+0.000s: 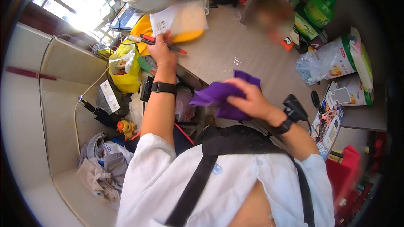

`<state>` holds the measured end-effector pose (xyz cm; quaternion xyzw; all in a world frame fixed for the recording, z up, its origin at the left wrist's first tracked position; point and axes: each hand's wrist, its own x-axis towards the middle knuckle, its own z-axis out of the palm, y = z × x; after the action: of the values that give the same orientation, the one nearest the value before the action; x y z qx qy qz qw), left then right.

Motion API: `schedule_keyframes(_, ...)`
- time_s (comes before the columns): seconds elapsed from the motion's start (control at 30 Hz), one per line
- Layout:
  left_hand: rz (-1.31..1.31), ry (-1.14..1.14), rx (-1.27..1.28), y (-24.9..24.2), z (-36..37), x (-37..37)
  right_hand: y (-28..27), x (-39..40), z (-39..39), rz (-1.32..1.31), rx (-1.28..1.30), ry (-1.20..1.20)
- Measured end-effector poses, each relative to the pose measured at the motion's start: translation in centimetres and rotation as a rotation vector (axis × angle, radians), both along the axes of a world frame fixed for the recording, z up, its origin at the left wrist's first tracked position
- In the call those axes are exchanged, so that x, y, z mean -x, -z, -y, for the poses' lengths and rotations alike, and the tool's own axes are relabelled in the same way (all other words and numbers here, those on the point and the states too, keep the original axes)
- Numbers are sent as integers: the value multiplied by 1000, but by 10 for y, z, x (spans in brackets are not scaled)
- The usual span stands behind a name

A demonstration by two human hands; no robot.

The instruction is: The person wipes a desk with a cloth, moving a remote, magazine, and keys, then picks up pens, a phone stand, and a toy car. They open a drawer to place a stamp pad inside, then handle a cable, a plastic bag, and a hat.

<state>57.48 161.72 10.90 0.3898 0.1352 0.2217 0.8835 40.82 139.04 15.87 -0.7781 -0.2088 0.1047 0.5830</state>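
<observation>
My left hand (160,50) is raised over the left end of the wooden desk (235,59) and grips two pens (156,42), one red-tipped, lying across the fingers. Just beyond it lie a white packet (166,21) and a yellow object (189,21). My right hand (251,99) is closed on a purple cloth (219,94), bunched up and held above the desk's near edge. Both wrists wear black bands with small devices.
A yellow bag (126,73) and clutter hang left of the desk. Clothes (103,166) lie on the floor by the wall. Snack bags (336,59), a green bottle (320,9) and a toy box (330,124) crowd the desk's right side. A red bin (347,168) stands at lower right.
</observation>
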Motion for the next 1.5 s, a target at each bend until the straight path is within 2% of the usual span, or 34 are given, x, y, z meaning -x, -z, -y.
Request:
schedule_keyframes(0.13,-7,30,8,0,-1,1,-31,-14,57,-544,-609,245)
schedule_keyframes(0.17,1,38,17,0,-2,-1,-32,-19,67,-532,-602,252)
schedule_keyframes(0.23,-22,75,-12,5,-4,-2,-27,-33,83,-496,-591,492)
schedule_keyframes(0.27,-8,71,-8,7,-2,-2,-8,-43,93,-482,-589,485)
schedule_keyframes(0.33,-34,204,-200,3,-2,6,39,-66,102,257,247,512)
schedule_keyframes(0.4,-9,230,-353,-20,24,20,28,-53,69,606,774,360)
schedule_keyframes(0.47,133,372,-389,-51,56,38,20,-40,40,609,772,245)
schedule_keyframes(0.53,253,568,-638,-51,77,35,13,-21,19,626,733,108)
schedule_keyframes(0.6,145,700,-845,-66,86,54,3,-2,12,643,708,64)
schedule_keyframes(0.63,233,554,-1053,-53,84,50,-1,6,11,631,691,29)
schedule_keyframes(0.67,239,543,-1060,-39,75,45,-3,11,13,644,686,28)
schedule_keyframes(0.73,264,91,-1502,-31,43,42,-4,19,20,595,642,29)
schedule_keyframes(0.8,110,105,-1545,-34,14,40,-2,22,19,607,619,51)
schedule_keyframes(0.9,-113,282,-1667,-32,-10,32,-3,22,16,625,639,87)
schedule_keyframes(0.93,-110,279,-1668,-34,-12,28,-3,23,14,621,651,104)
schedule_keyframes(1.0,-356,582,-1762,-39,-17,15,-2,23,14,617,663,126)
schedule_keyframes(1.03,-397,630,-1768,-45,-21,13,-2,23,15,617,662,128)
schedule_keyframes(1.07,-395,632,-1771,-38,-26,9,-1,24,15,617,659,131)
schedule_keyframes(1.13,-199,215,-2009,-25,-34,-1,1,25,14,622,654,133)
schedule_keyframes(1.2,-117,92,-1880,-33,-39,-6,-1,20,17,632,656,150)
schedule_keyframes(1.23,105,-47,-1720,-42,-46,-18,-1,19,17,635,652,151)
schedule_keyframes(1.27,42,-87,-1538,-48,-56,-28,1,23,17,626,648,141)
schedule_keyframes(1.3,-235,156,-1236,-69,-71,-34,1,26,17,608,648,136)
schedule_keyframes(1.33,-126,119,-1017,-97,-68,-26,-1,23,16,589,660,147)
schedule_keyframes(1.4,40,143,-862,-117,-87,-39,-1,14,15,571,667,157)
schedule_keyframes(1.47,80,110,-676,-136,-92,-42,4,0,18,560,730,271)
schedule_keyframes(1.5,78,111,-678,-140,-94,-44,12,-12,19,559,758,328)
